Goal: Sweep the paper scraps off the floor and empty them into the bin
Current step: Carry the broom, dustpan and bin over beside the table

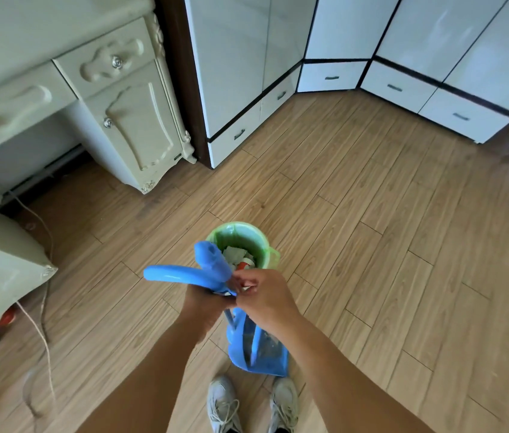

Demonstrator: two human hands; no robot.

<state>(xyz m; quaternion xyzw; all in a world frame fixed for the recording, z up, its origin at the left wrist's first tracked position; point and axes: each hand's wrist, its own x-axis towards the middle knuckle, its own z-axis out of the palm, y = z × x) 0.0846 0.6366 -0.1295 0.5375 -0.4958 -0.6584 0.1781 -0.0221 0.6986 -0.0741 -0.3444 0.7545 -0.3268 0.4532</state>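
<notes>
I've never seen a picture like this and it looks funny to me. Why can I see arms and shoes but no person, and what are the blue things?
The camera sits on the person's head and looks down, so you see only their arms and their shoes. The left hand grips two blue handles, which look like a broom's and a dustpan's. The right hand pinches something small at the handles; I cannot tell what. The blue dustpan hangs near the wooden floor. In front stands a green bin with paper scraps inside.
</notes>
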